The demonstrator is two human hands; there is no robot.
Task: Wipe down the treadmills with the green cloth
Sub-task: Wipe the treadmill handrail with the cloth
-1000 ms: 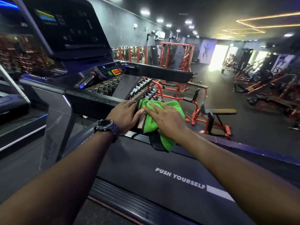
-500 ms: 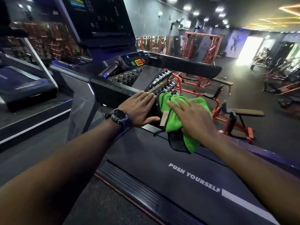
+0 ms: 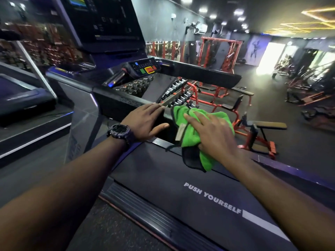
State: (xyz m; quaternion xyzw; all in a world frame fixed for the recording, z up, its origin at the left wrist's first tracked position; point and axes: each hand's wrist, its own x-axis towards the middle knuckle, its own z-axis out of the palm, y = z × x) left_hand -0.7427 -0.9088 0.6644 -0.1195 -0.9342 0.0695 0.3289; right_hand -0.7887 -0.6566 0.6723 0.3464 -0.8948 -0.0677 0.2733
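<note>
A dark treadmill [image 3: 181, 192] fills the middle of the view, its belt printed "PUSH YOURSELF". The near handrail [image 3: 116, 101] runs from the console toward me. My left hand [image 3: 145, 122], with a black watch on the wrist, rests flat on the end of that handrail with fingers straight. Just to its right, the green cloth [image 3: 188, 122] with a dark backing drapes over the handrail's end. My right hand [image 3: 212, 134] presses on top of the cloth with fingers spread. The console screen [image 3: 101, 22] and button panel [image 3: 145, 67] stand at the upper left.
A second treadmill [image 3: 23, 98] stands on a raised step at the left. A dumbbell rack [image 3: 174, 95] and red benches [image 3: 257, 131] sit beyond the far handrail [image 3: 204, 74]. Red racks and machines line the gym floor at the right.
The view has shifted, so the treadmill console sits further right and nearer. My right hand with the cloth has slid slightly away from my left hand along the handrail end.
</note>
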